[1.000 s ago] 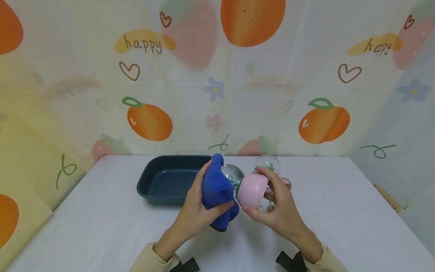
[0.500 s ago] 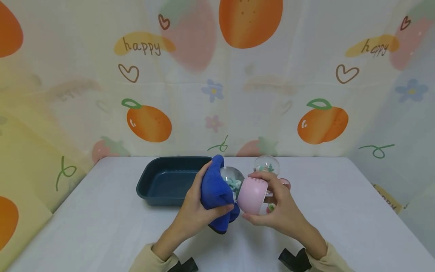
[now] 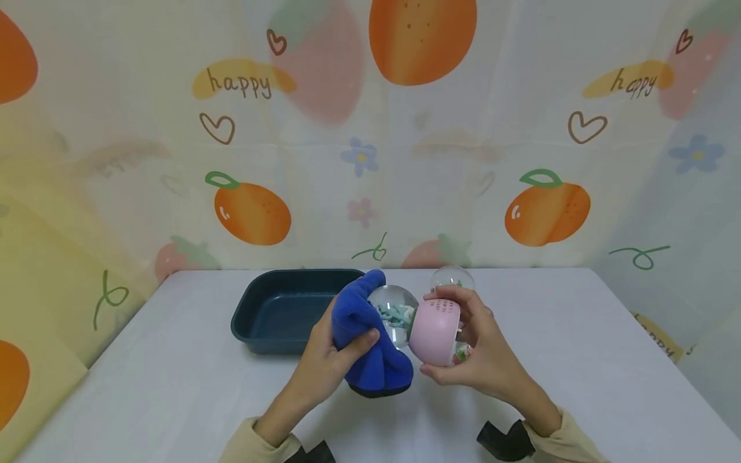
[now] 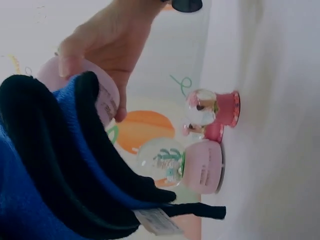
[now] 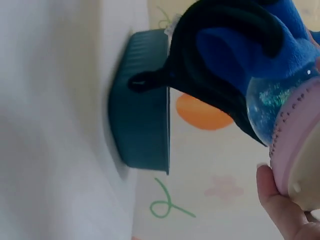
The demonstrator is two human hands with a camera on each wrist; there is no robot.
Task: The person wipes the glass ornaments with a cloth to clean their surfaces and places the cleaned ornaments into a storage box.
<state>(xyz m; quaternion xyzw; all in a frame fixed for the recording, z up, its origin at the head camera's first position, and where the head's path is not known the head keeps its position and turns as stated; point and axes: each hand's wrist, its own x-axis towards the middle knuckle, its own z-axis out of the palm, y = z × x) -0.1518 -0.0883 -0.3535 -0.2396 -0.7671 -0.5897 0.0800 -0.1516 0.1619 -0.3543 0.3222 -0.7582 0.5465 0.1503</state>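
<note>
- The large snow globe with a clear round dome and a pale pink printed base (image 3: 434, 331) is held above the table between both hands, tipped on its side, its dome towards the left hand.
- The right hand (image 3: 480, 344) grips only the pink base, thumb below and fingers over the top, spread about as wide as the base – probably to leave the glass free of fingers.
- The left hand (image 3: 330, 357) is closed on a bunched royal-blue plush cloth with black edging (image 3: 370, 360); its thumb presses the near side, most fingers being hidden. The cloth lies against the dome, seemingly bunched to cushion the palm and fit the curve.
- A second pink-based clear snow globe (image 4: 202, 167) and two smaller globes with deeper pink bases (image 4: 227, 109) (image 4: 215, 132) stand upright behind the right hand, perhaps grouped there to keep them together.
- The dark teal rectangular tray (image 3: 272, 345) sits behind the left hand, open side up, near the far table edge.
- The white-covered table (image 3: 579, 373) stretches well to the right of the right hand – the widest room for moving – while the standing globes crowd the space behind it.
</note>
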